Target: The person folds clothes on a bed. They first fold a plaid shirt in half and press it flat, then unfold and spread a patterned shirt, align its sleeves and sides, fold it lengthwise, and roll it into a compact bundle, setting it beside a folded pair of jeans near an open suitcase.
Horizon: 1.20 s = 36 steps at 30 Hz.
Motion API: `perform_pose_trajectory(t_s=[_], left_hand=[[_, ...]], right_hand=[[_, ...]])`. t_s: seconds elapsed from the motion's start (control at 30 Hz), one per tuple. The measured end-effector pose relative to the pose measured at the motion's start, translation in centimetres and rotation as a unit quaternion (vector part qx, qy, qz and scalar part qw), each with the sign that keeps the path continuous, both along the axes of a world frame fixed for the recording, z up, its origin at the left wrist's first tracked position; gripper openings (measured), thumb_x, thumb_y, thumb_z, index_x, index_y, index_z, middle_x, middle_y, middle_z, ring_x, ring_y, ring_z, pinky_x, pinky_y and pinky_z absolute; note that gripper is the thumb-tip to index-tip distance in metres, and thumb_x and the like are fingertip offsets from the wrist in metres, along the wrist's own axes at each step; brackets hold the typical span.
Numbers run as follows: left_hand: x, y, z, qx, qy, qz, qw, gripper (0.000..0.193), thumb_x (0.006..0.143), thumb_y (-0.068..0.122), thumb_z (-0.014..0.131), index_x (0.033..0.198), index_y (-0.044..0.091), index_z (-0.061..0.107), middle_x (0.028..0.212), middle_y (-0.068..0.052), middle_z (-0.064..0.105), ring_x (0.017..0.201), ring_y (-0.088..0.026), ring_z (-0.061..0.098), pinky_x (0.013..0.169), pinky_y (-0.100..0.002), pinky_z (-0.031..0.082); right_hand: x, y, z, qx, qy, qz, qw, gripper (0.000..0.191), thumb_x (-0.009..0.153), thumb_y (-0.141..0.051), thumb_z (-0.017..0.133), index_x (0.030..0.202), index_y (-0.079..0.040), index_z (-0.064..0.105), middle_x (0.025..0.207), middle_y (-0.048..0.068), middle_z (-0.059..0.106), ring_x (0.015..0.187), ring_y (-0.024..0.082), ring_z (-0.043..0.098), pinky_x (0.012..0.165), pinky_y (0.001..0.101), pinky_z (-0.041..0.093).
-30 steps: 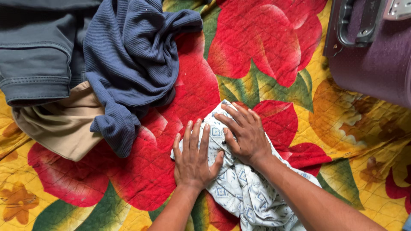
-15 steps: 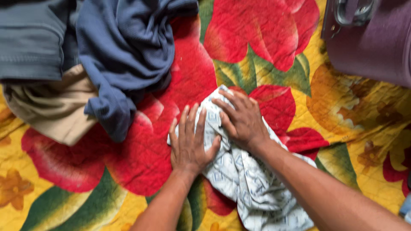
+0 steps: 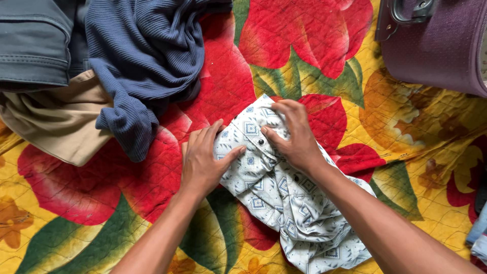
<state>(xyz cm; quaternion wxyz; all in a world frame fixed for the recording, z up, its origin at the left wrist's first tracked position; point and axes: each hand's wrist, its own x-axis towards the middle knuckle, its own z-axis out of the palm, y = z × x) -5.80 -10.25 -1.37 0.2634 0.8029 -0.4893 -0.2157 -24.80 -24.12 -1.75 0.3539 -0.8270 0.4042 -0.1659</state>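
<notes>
Our left hand [image 3: 203,162] and right hand [image 3: 297,137] press flat, fingers spread, gripping nothing, on the patterned shirt [image 3: 289,203] beside the blue sweater [image 3: 142,66].

Our left hand [image 3: 203,160] lies palm down, fingers together and stretched forward, thumb angled right. Our right hand [image 3: 294,134] is arched beside it, fingertips pressing down, both forearms bare.

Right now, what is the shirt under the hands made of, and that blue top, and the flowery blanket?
The patterned button shirt looks like thin, matte woven cotton; it crumples in fine creases. The blue ribbed top seems a soft knit, going by its fine ribs. The floral quilt looks like stitched, padded cloth, judging from its criss-cross seams. Exact fibres cannot be told.
</notes>
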Motion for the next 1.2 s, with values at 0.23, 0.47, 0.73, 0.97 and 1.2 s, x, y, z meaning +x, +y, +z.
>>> perform_pose_trajectory(t_s=[0.23,0.47,0.73,0.97,1.2], left_hand=[[2.4,-2.2,0.6,0.103,0.216,-0.025,0.971,0.060,0.065,0.046,0.087,0.112,0.011,0.077,0.096,-0.010,0.078,0.086,-0.020,0.075,0.080,-0.038,0.057],[6.1,-3.9,1.1,0.036,0.209,-0.066,0.975,0.045,0.070,0.037,0.087,0.101,0.006,0.076,0.087,-0.010,0.078,0.078,-0.018,0.074,0.071,-0.036,0.058],[7.8,-6.0,5.9,-0.024,0.031,-0.008,0.999,0.043,0.075,0.031,0.085,0.101,0.006,0.061,0.090,-0.014,0.072,0.083,-0.032,0.071,0.072,-0.045,0.054],[1.1,-4.5,6.7,-0.042,0.005,-0.042,0.998,0.049,0.070,0.030,0.082,0.105,0.005,0.056,0.099,-0.015,0.067,0.094,-0.039,0.067,0.073,-0.052,0.051],[0.9,-4.5,6.8,-0.011,0.320,-0.076,0.944,0.048,0.095,0.052,0.065,0.115,0.009,0.070,0.105,-0.008,0.077,0.104,-0.027,0.076,0.091,-0.038,0.057]], right_hand=[[0.3,-3.3,2.9,0.357,0.009,0.006,0.934,0.074,0.074,-0.042,0.083,0.136,-0.011,0.056,0.126,0.007,0.069,0.115,0.017,0.065,0.100,0.0333,0.050],[4.8,-7.5,4.3,0.371,0.018,0.114,0.921,0.042,0.077,-0.028,0.084,0.110,-0.005,0.072,0.098,0.000,0.078,0.092,0.010,0.070,0.085,0.0311,0.055],[6.9,-9.4,6.5,0.401,-0.156,0.129,0.893,0.049,0.087,-0.010,0.080,0.131,-0.004,0.060,0.110,0.004,0.072,0.102,0.013,0.070,0.094,0.0341,0.059],[3.5,-8.9,7.9,0.277,0.033,0.186,0.942,0.102,0.071,-0.008,0.082,0.157,-0.023,0.028,0.130,0.003,0.068,0.123,0.018,0.063,0.109,0.0380,0.044],[-1.3,-9.6,8.1,0.363,0.053,0.192,0.910,0.058,0.076,-0.016,0.077,0.133,-0.012,0.065,0.126,0.007,0.074,0.121,0.019,0.067,0.111,0.0406,0.047]])
